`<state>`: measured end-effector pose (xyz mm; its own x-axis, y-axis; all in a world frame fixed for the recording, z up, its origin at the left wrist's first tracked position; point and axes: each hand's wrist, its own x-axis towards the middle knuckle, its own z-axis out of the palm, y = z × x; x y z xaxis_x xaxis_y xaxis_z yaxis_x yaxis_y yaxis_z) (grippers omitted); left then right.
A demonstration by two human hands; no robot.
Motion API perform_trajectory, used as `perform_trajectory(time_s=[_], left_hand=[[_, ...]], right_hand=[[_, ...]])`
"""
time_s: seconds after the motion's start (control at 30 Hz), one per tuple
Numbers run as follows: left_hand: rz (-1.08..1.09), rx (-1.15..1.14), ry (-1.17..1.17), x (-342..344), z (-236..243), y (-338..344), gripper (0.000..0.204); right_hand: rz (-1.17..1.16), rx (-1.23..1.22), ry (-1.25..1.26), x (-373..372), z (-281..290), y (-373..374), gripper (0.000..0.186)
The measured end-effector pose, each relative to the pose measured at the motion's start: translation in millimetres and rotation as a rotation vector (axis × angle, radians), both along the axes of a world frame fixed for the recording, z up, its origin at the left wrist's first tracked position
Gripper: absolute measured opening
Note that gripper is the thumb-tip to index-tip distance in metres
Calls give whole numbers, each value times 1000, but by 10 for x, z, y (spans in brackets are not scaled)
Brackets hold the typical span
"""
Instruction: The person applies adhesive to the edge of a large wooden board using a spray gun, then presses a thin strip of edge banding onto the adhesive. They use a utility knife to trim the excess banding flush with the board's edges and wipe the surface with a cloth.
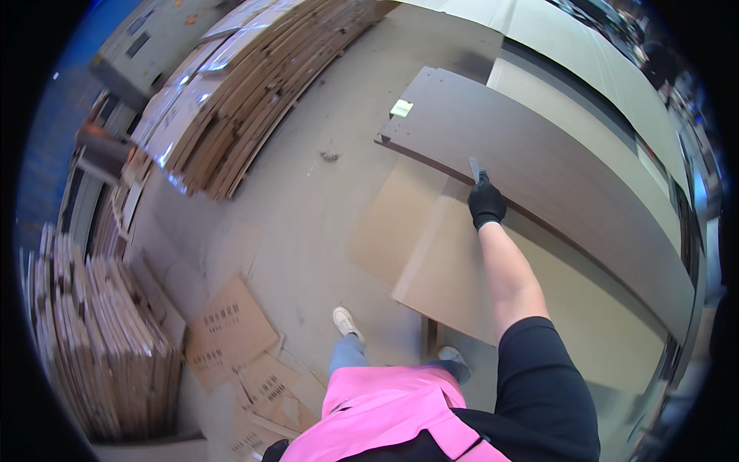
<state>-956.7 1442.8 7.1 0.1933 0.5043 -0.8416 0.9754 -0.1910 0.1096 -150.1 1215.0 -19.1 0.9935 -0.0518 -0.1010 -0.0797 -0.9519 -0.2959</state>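
My right hand (486, 202), in a black glove, is closed around a flat grey scraper-like blade (474, 166) that points away from me. It is at the near long edge of a dark brown board (539, 146), and the blade lies over the board's face. A small pale green label (401, 108) is stuck near the board's left end. Under the board spreads a sheet of brown cardboard (446, 266). At the lower edge, left of my pink apron, a dark rounded patch looks like my gloved left hand (275, 451); its fingers are hidden.
Stacked flat cartons (262, 92) with plastic wrap stand at the far left. More upright cardboard sheets (108, 339) are bundled at the near left. Loose cardboard pieces (231, 331) lie on the floor by my feet. Behind the board are further panels (570, 115).
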Motion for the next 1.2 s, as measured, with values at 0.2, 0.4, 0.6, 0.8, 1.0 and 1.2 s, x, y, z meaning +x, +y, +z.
perform_trajectory(time_s=[0.2, 0.4, 0.6, 0.8, 1.0, 1.2], left_hand=[[-609, 111, 69, -81, 341, 2489, 31], [-681, 375, -116, 1657, 433, 3923, 29], [-1098, 315, -744, 4110, 61, 4527, 31], [-620, 50, -506, 5849, -128, 4727, 36], [-515, -132, -339, 6823, -244, 5673, 43], [-596, -126, -286, 8079, -382, 6270, 46]], right_hand=[[-9, 23, -47, 71, 23, 973, 41], [-7, 2, -33, 158, -1, 1669, 43], [-38, 8, 22, 161, 24, 1985, 46], [-54, 43, -77, 57, -54, 1964, 46], [-304, 149, 49, 15, 18, 2260, 48], [-495, 159, -45, -17, -1, 2554, 50]])
